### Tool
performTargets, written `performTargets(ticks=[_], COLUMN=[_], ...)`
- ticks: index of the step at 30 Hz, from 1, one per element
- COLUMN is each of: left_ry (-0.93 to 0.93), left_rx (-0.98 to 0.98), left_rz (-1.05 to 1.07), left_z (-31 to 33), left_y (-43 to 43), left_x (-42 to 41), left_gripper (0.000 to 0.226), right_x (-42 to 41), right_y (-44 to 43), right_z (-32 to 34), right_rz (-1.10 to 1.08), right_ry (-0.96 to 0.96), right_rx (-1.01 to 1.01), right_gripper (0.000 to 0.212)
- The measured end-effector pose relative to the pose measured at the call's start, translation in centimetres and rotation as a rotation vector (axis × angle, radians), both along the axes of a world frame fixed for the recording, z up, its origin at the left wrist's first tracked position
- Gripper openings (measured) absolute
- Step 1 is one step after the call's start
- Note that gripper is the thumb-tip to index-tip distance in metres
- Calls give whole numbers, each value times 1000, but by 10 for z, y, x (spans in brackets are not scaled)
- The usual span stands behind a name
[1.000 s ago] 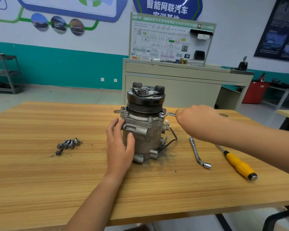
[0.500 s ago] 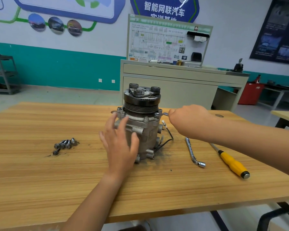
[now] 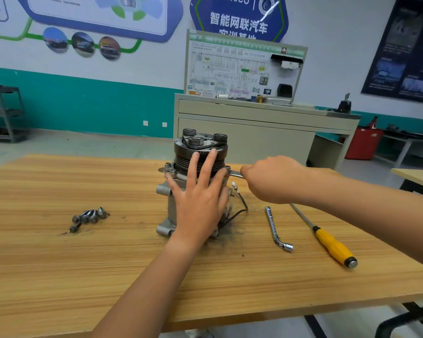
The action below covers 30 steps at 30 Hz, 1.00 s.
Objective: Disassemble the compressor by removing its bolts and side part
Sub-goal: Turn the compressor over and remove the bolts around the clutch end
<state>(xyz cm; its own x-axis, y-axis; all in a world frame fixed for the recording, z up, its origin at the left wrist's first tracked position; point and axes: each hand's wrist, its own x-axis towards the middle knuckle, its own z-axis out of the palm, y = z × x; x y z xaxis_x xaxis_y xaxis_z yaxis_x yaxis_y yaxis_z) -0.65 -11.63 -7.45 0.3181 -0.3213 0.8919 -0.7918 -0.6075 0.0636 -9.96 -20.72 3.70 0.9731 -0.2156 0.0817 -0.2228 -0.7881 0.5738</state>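
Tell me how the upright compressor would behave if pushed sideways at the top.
Probably heavy: the compressor looks like solid cast metal. It stands on end with a wide pulley on top, so it may tip; the left hand lies flat against it, likely bracing.

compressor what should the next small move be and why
Probably brace the compressor with the left hand and pull the wrench through a short arc: the right hand grips it, head at the flange, while the left is flat, fingers straight.
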Motion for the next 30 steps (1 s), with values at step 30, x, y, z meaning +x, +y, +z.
performTargets(ticks=[30], left_ry=[684], left_rx=[-645], left_rz=[-422], left_z=[-43], left_y=[19], left_x=[25], left_gripper=[63], right_x=[27], right_y=[-58], right_z=[-23], right_rz=[49], right_ry=[-152], right_rx=[-105], right_gripper=[28])
